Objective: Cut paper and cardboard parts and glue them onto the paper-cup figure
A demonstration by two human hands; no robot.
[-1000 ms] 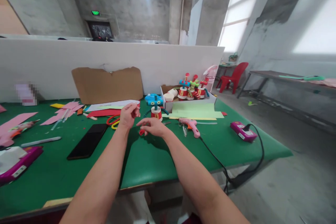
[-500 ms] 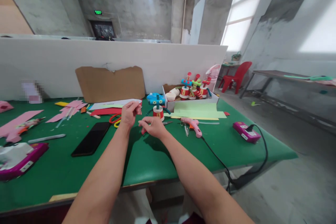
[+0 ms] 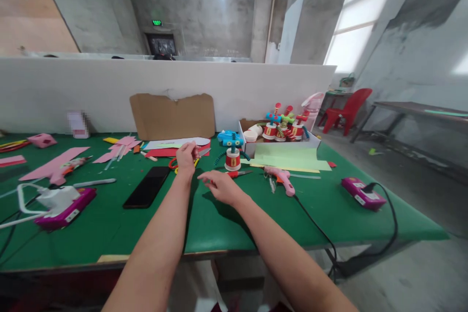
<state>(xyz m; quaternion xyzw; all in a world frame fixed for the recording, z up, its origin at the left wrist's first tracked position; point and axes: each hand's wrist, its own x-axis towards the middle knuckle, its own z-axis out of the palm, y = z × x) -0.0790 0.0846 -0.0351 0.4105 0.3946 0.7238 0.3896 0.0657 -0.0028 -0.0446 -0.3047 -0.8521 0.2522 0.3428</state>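
Stretching across the near scene, the green table (image 3: 219, 229) carries everything near the hands. To the far right on it, an open white box (image 3: 250, 149) holds several cup figures (image 3: 269, 131). Left hand (image 3: 187, 157) and right hand (image 3: 221, 186) are apart, fingers bent; I cannot tell whether either pinches something small. Just beyond the right hand, slightly to its right, a blue-headed figure (image 3: 233, 160) stands upright on the table. It looks light, its cup body likely to dent if squeezed hard; the coiled arms look springy and the thin neck weak, so the red cup seems the surest hold, gripped gently from both sides. Scissors (image 3: 196, 162), partly hidden by the left hand, look stiff, best taken by their loops. Partly behind the right hand, a red-handled blade (image 3: 233, 174) should be lifted by its handle only
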